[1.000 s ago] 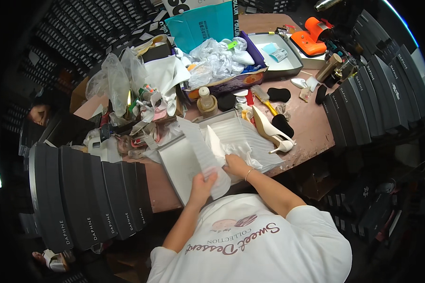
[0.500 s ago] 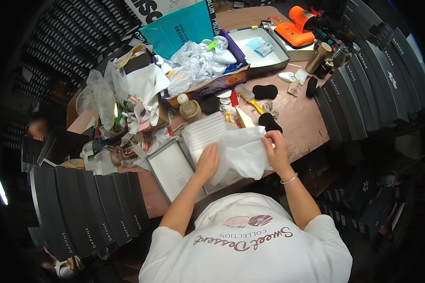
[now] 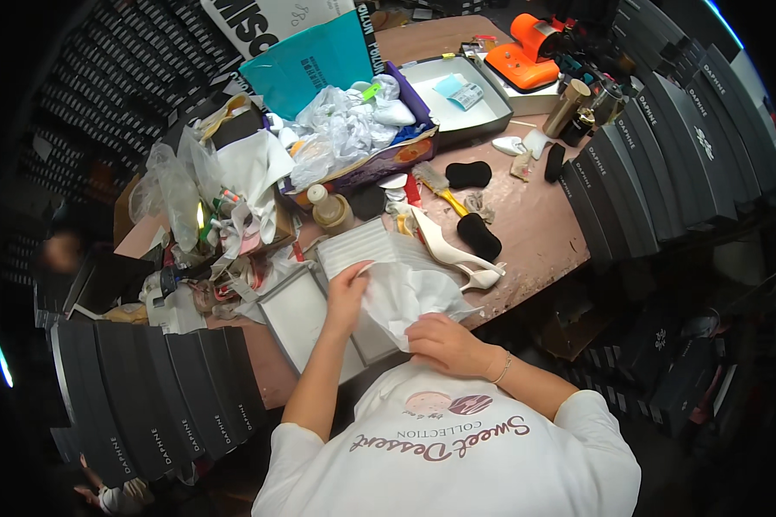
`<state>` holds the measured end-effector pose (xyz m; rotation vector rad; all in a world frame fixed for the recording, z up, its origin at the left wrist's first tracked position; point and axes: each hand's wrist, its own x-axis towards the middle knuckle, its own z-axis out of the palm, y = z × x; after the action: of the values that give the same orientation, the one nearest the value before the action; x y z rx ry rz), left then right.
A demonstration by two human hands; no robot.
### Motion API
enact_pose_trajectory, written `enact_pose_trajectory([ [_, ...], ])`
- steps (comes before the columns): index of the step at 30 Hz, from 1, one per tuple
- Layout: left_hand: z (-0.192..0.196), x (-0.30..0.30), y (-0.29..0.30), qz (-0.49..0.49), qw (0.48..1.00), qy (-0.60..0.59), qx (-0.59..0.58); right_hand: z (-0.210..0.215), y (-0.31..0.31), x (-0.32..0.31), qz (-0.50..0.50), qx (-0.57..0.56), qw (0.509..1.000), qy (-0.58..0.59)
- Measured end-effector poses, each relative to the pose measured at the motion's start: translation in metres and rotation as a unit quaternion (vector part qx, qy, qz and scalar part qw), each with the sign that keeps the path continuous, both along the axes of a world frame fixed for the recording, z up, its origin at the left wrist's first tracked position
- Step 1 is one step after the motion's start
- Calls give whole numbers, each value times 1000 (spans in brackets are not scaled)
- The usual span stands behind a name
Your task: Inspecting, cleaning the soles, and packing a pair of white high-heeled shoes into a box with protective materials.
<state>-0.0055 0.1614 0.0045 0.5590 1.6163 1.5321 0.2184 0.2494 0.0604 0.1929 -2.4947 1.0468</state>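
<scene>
My left hand (image 3: 347,291) presses on white tissue paper (image 3: 409,293) that lies in an open white shoe box (image 3: 364,250) at the near edge of the brown table (image 3: 535,233). My right hand (image 3: 444,343) grips the near corner of the same tissue paper close to my chest. A cream high-heeled shoe (image 3: 453,252) lies on its side just right of the box, beside a black shoe brush (image 3: 478,236). The box lid (image 3: 297,314) lies to the left of the box.
Rows of dark shoe boxes (image 3: 159,392) stand at the left and at the right (image 3: 664,172). A purple box with crumpled plastic (image 3: 353,138), a teal bag (image 3: 306,65), a grey tray (image 3: 457,99), an orange tool (image 3: 522,56) and a small bottle (image 3: 328,207) crowd the far table.
The tissue paper has been drawn over the box toward me. My right hand has dropped from the far right of the sheet to its near corner; my left hand stays on it.
</scene>
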Motion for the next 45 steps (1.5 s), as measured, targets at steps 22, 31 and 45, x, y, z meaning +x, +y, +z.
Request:
enact_pose_trajectory([
  [22,47,20,-68,96,950,284,-85,-169,93,42,-335,-484,796,-144],
  [31,36,-5,-76,100,967,228,-44,-73,87,87,-247,-666,703,-29],
  [45,35,13,21,-26,979,200,21,37,44,126,-196,-534,822,2],
])
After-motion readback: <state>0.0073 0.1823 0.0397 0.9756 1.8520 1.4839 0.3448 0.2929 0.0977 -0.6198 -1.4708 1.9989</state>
